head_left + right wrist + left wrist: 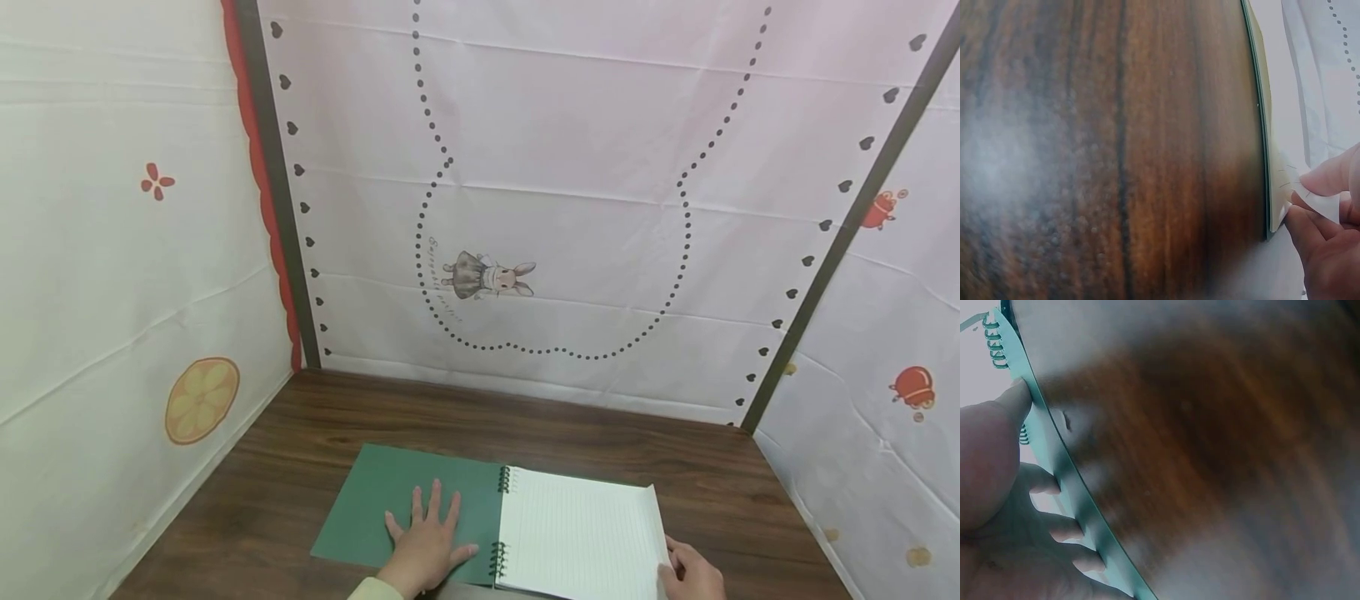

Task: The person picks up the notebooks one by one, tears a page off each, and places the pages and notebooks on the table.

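Observation:
A spiral notebook lies opened on the table, its green cover (405, 500) folded out to the left and its white lined page (581, 529) on the right. My left hand (427, 546) rests on the green cover with its fingers spread. In the left wrist view, the thumb and fingertips of the left hand (1004, 506) touch the cover near the rings (994, 344). At the page's right edge my right hand (693, 571) pinches the paper between thumb and fingers. The right wrist view shows the paper (1282, 125) lifted and bent at the right hand (1329, 219).
The dark wooden table (262, 483) runs back to a pale patterned cloth wall (555, 208). More cloth stands at the left (112, 250) and right (885, 333), with dark poles at the corners.

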